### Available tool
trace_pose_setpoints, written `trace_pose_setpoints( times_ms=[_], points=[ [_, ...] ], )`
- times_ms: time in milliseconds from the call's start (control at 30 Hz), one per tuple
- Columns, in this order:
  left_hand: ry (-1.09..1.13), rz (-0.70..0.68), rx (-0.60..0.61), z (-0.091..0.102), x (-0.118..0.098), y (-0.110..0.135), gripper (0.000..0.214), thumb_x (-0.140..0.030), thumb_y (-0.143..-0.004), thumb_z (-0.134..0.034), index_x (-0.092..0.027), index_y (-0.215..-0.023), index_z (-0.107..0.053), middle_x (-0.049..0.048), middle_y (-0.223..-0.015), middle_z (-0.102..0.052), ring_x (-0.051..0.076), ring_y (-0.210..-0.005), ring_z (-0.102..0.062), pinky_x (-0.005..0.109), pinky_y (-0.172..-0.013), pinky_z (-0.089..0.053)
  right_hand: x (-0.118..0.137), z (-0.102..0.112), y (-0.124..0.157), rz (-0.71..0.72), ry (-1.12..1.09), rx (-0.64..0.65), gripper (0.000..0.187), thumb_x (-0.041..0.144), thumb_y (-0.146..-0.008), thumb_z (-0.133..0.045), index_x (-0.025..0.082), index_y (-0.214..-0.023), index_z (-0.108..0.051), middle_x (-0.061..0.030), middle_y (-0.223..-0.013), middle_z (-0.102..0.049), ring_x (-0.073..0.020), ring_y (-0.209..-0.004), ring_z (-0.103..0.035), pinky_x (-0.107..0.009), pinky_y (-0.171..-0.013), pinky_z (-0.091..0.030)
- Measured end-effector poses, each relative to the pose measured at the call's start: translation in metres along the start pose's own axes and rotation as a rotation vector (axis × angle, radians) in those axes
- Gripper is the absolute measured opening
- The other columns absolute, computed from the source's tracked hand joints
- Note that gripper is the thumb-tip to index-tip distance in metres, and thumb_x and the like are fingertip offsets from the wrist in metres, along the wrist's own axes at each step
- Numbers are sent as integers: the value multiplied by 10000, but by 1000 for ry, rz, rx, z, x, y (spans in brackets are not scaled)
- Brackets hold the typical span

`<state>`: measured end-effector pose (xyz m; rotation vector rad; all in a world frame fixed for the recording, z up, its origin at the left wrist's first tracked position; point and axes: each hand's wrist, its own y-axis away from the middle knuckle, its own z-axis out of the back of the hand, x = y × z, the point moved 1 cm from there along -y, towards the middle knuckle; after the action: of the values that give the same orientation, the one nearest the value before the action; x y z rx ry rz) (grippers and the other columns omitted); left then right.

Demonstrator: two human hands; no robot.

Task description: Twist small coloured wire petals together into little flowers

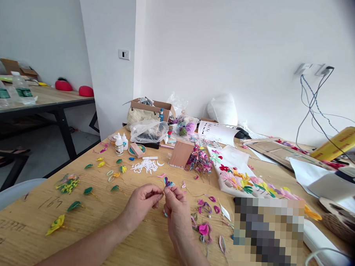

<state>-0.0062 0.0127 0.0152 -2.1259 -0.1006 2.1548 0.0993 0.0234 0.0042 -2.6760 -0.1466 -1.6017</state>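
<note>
My right hand (176, 206) pinches a small purple and light-blue flower piece (168, 182) between thumb and fingers, just above the table. Right beside it, my left hand (143, 204) is closed in a pinch at the flower piece's lower side; whatever its fingertips hold is too small to make out. A bit of light blue also shows under the right hand. Left of my hands lie green leaf pieces (88, 190) on thin stems and a yellow flower piece (56, 224). To the right are magenta petal pieces (203, 229) and a white leaf shape (224, 210).
Beyond my hands lie white cut-outs (147, 166), a wooden block (181, 153), glue bottles (119, 144) and a heap of colourful flowers (200, 157). At right are flowers on white sheeting (234, 186), a twine spool (340, 220) and a blurred-out patch. A box (153, 107) stands at the back.
</note>
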Motion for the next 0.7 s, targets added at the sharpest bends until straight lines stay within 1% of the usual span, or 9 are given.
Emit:
trace_pose_setpoints(
  times_ms=[167, 233, 300, 367, 400, 500, 567, 633, 700],
  points=[
    [143, 145, 55, 0, -9, 5, 121, -247, -683, -602, -134, -642, -586, -48, -496, -464, 81, -481, -412, 201, -493, -347, 13, 2, 0, 12, -46, 46, 249, 324, -637, -667, 164, -631, -476, 123, -423, -283, -10, -338, -133, -157, -330, -108],
    [181, 175, 59, 4, -13, 7, 160, -299, -710, -598, -141, -730, -604, -24, -584, -519, 92, -556, -466, 207, -545, -374, 19, 2, 0, 10, -88, 72, 247, 312, -635, -673, 163, -635, -477, 125, -421, -266, -11, -345, -121, -155, -332, -101],
    [234, 194, 67, 10, -17, 8, 241, -370, -763, -539, -153, -838, -609, 16, -718, -570, 122, -696, -522, 232, -634, -404, 22, 3, 1, 14, -126, 88, 242, 302, -634, -678, 162, -638, -480, 124, -424, -258, -13, -353, -115, -153, -334, -96],
    [304, 214, 106, 13, -21, 7, 299, -412, -795, -483, -153, -875, -609, 51, -815, -588, 150, -800, -536, 271, -713, -414, 23, 3, 1, 13, -147, 99, 240, 296, -633, -682, 161, -636, -484, 124, -423, -254, -14, -357, -107, -152, -332, -89],
    [336, 225, 134, 14, -23, 6, 306, -414, -797, -482, -148, -873, -612, 62, -837, -592, 157, -815, -539, 285, -735, -413, 23, 4, 1, 11, -153, 103, 240, 297, -633, -683, 160, -634, -487, 124, -421, -255, -13, -358, -102, -150, -331, -85],
    [375, 234, 236, 9, -29, 4, 285, -389, -787, -514, -129, -837, -621, 73, -839, -602, 156, -801, -540, 290, -757, -405, 19, 4, 0, -3, -157, 106, 238, 299, -620, -696, 156, -636, -506, 122, -410, -285, -8, -347, -108, -146, -326, -87],
    [358, 218, 299, 4, -31, 2, 267, -366, -784, -525, -117, -788, -621, 61, -788, -597, 142, -753, -533, 276, -728, -402, 16, 5, 0, -12, -163, 112, 235, 297, -611, -703, 155, -640, -518, 101, -423, -362, -10, -342, -188, -143, -329, -125],
    [326, 197, 327, 0, -31, -1, 254, -345, -777, -538, -109, -721, -614, 40, -710, -580, 121, -675, -511, 253, -668, -392, 15, 6, -1, -18, -158, 127, 229, 296, -613, -702, 153, -643, -525, 75, -449, -435, -16, -350, -252, -145, -334, -147],
    [274, 177, 320, 0, -29, -4, 245, -320, -763, -556, -105, -658, -606, 19, -633, -560, 104, -603, -478, 234, -610, -370, 14, 6, -1, -25, -141, 143, 229, 300, -621, -698, 150, -635, -524, 70, -445, -451, -12, -336, -234, -151, -326, -130]
  ],
)
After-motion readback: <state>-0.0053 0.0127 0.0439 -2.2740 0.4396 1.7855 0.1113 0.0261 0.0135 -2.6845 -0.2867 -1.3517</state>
